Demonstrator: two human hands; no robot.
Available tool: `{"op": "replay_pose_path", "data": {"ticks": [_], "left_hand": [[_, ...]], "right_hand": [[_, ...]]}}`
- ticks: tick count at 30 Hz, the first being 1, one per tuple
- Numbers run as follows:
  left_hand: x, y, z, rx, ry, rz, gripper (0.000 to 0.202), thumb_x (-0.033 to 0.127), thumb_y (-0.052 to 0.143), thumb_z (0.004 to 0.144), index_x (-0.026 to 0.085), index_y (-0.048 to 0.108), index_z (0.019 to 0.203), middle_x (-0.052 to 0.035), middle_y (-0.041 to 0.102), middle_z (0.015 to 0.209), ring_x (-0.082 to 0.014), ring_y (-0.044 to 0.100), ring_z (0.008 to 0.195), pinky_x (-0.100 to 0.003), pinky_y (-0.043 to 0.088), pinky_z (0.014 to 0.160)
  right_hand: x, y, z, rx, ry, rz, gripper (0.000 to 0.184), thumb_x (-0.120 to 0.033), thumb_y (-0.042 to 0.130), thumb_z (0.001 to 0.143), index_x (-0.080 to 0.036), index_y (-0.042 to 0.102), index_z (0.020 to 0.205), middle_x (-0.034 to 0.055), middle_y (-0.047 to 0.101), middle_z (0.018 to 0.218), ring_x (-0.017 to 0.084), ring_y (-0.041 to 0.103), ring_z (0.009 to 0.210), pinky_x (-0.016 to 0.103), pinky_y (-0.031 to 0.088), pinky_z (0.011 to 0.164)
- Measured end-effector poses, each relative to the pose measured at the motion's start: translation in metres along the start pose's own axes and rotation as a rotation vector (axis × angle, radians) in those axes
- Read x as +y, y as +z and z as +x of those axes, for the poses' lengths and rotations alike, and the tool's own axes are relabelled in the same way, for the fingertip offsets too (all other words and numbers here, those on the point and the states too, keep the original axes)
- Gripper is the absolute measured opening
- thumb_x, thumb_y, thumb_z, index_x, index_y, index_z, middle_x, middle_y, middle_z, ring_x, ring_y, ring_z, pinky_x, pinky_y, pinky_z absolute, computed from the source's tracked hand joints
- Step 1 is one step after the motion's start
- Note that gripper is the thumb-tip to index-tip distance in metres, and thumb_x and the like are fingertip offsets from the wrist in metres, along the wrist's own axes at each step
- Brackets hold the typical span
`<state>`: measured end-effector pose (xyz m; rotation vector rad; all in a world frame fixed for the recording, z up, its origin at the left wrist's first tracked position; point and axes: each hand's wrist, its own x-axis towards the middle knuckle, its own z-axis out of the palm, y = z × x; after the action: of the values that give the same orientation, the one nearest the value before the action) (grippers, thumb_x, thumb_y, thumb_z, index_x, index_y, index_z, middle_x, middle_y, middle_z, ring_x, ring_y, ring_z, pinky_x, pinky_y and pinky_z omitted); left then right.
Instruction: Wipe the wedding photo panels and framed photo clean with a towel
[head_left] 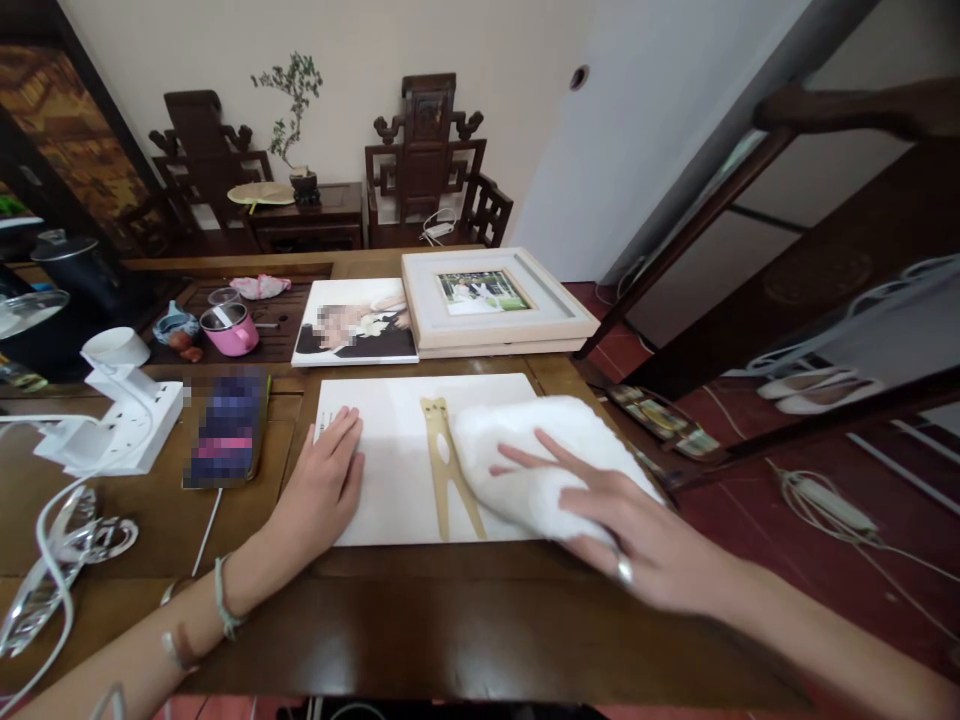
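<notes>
A white board with a gold stand-shaped strip lies flat on the dark wooden table in front of me. My left hand rests flat on the board's left edge, fingers stretched out. My right hand presses a white fluffy cloth onto the board's right part, fingers spread over the cloth; a ring shows on one finger.
Behind the board lie a photo print and a stacked white picture frame. To the left are a phone on a cable, a white power strip, a pink cup and tangled cords. Carved chairs stand at the back wall.
</notes>
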<state>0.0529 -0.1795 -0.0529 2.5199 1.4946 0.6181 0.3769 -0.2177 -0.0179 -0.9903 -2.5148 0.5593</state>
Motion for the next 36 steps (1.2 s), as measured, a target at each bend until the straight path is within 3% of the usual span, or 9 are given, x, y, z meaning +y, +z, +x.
{"op": "replay_pose_path", "data": {"ticks": [5,11,13,15,18,24,29,33,36], "left_hand": [[0.0,0.002,0.0,0.009,0.002,0.003,0.042,0.02,0.033,0.098,0.015,0.041,0.138,-0.0166,0.044,0.146,-0.0279,0.034,0.141,-0.057,0.026,0.114],[0.0,0.0,0.0,-0.002,-0.035,-0.041,0.043,0.023,0.033,0.098,0.016,0.039,0.14,-0.0155,0.04,0.149,-0.0264,0.031,0.142,-0.055,0.026,0.115],[0.0,0.0,0.0,-0.009,-0.054,-0.055,0.045,0.024,0.033,0.098,0.017,0.036,0.142,-0.0149,0.038,0.15,-0.026,0.03,0.142,-0.055,0.026,0.115],[0.0,-0.001,0.0,-0.017,-0.068,-0.057,0.045,0.024,0.033,0.098,0.017,0.034,0.143,-0.0147,0.037,0.151,-0.0261,0.029,0.143,-0.055,0.026,0.114],[0.0,0.0,0.001,-0.002,-0.072,-0.06,0.045,0.024,0.031,0.098,0.016,0.035,0.142,-0.0149,0.035,0.152,-0.0257,0.026,0.144,-0.053,0.027,0.114],[-0.003,0.003,-0.001,-0.025,-0.039,-0.037,0.047,0.016,0.028,0.096,0.016,0.035,0.142,-0.0158,0.037,0.151,-0.0251,0.029,0.143,-0.054,0.025,0.114],[-0.005,0.003,-0.001,-0.024,-0.027,-0.041,0.049,0.014,0.03,0.095,0.017,0.033,0.143,-0.0159,0.036,0.152,-0.0252,0.028,0.143,-0.054,0.025,0.115],[-0.004,0.003,-0.001,-0.011,-0.04,-0.053,0.046,0.018,0.031,0.097,0.017,0.035,0.143,-0.0163,0.038,0.15,-0.0261,0.03,0.143,-0.054,0.025,0.114],[-0.004,0.003,0.0,0.003,-0.043,-0.07,0.047,0.017,0.031,0.096,0.019,0.035,0.143,-0.0159,0.038,0.15,-0.0262,0.031,0.142,-0.055,0.027,0.114]], "right_hand": [[-0.007,-0.006,-0.007,-0.085,0.023,0.052,0.012,-0.019,0.049,0.085,-0.022,0.061,0.082,0.0081,0.063,0.129,0.028,0.037,0.136,0.051,0.018,0.118],[0.009,0.004,0.073,0.1,0.236,-0.041,0.021,-0.024,0.038,0.092,-0.024,0.051,0.075,0.0012,0.067,0.073,0.028,0.068,0.096,0.061,0.024,0.112],[0.001,0.014,0.094,0.147,0.268,-0.063,0.021,-0.02,0.036,0.091,-0.022,0.053,0.079,0.0043,0.068,0.08,0.03,0.065,0.105,0.066,0.022,0.11],[-0.014,0.027,0.101,0.111,0.215,-0.082,0.019,-0.018,0.039,0.088,-0.019,0.058,0.088,0.0127,0.068,0.104,0.036,0.046,0.129,0.07,0.019,0.108],[-0.045,0.043,0.085,-0.008,0.059,-0.102,0.026,-0.016,0.047,0.081,-0.014,0.064,0.1,0.0208,0.053,0.136,0.04,0.022,0.141,0.073,0.013,0.107],[-0.084,0.051,0.048,-0.192,-0.17,-0.056,0.02,-0.023,0.058,0.078,-0.017,0.069,0.094,0.0191,0.041,0.147,0.042,0.016,0.142,0.074,0.008,0.106],[-0.054,0.035,0.086,-0.234,-0.166,-0.138,0.028,-0.017,0.055,0.08,-0.017,0.068,0.105,0.0181,0.044,0.146,0.038,0.022,0.141,0.072,0.017,0.107],[-0.019,0.026,0.132,-0.146,-0.13,-0.278,0.029,-0.017,0.05,0.085,-0.011,0.064,0.11,0.0233,0.049,0.14,0.037,0.027,0.14,0.069,0.023,0.106],[-0.014,0.028,0.142,-0.12,-0.109,-0.33,0.029,-0.017,0.05,0.086,-0.011,0.063,0.112,0.0235,0.047,0.141,0.037,0.027,0.14,0.07,0.023,0.105]]}}
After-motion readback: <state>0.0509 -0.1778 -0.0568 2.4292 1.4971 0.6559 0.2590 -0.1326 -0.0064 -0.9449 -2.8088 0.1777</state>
